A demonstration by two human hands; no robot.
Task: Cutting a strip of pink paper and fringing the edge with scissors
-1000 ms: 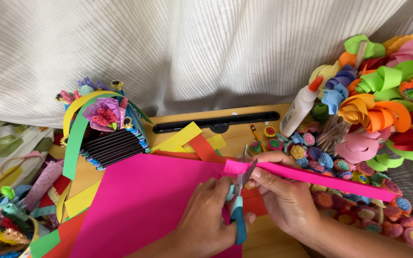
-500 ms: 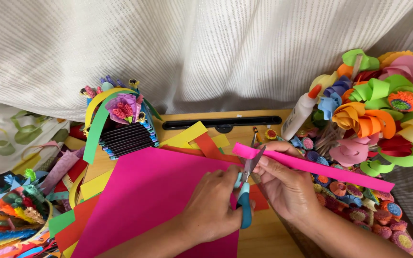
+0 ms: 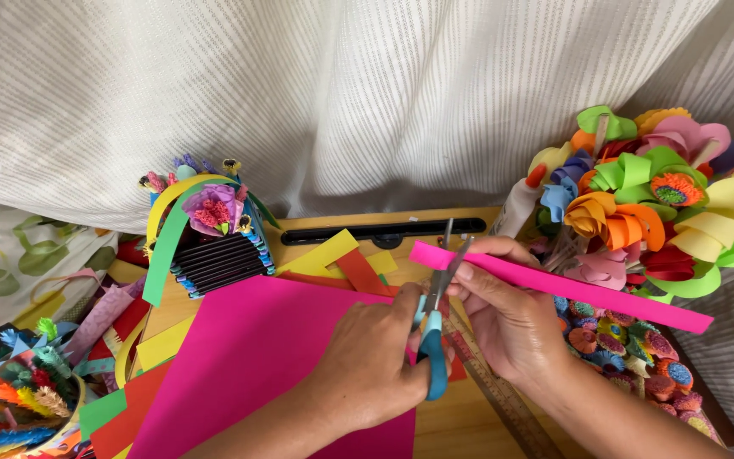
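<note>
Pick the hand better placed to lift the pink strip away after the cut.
Right, probably. The right hand pinches the pink strip just beside the blades, while the left hand is occupied holding the scissors.

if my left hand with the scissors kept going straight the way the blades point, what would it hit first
Likely the pink strip that the right hand holds, right at the blade tips of the scissors in the left hand; past it, the black bar, though depth is unclear.
</note>
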